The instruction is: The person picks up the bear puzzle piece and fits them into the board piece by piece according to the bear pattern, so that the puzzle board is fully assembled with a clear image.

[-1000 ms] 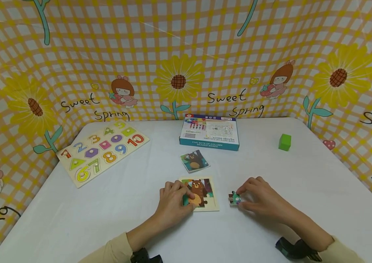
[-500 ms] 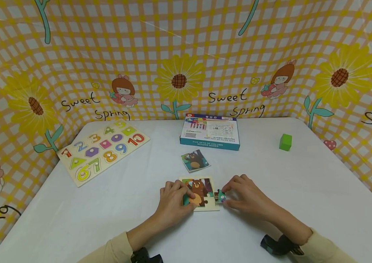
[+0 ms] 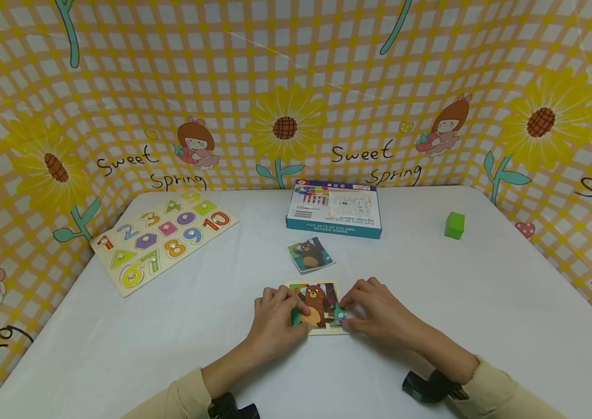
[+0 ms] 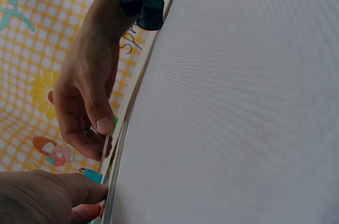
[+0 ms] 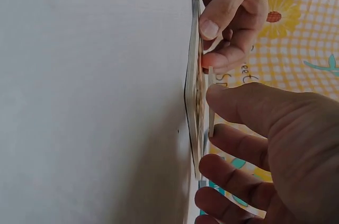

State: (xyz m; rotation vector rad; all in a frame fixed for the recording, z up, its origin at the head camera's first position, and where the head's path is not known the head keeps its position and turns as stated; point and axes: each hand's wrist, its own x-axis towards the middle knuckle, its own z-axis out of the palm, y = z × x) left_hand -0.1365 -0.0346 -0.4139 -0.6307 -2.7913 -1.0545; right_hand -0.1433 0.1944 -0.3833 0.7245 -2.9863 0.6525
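A small jigsaw puzzle [image 3: 316, 298] with a bear picture lies in a pale wooden frame on the table. My left hand [image 3: 277, 317] rests on its left side, thumb and fingertips touching the puzzle's face. Between the thumb and index finger of my right hand [image 3: 382, 311] I pinch a teal puzzle piece [image 3: 339, 315] over the right part of the frame. Seen edge-on in the right wrist view, the piece [image 5: 211, 107] stands slightly apart from the frame's surface [image 5: 192, 75]. My other right fingers [image 5: 233, 181] are spread and loosely bent.
Beyond the puzzle lies a bear picture card [image 3: 310, 255], then a flat box [image 3: 334, 210] with a blue edge. A wooden number board [image 3: 165, 241] sits at the left. A green block [image 3: 454, 226] stands at the far right. Patterned cloth [image 3: 233, 75] surrounds the table's back and sides.
My right hand has moved left with the puzzle piece, from beside the frame to over its right part. The left hand has stayed on the puzzle.
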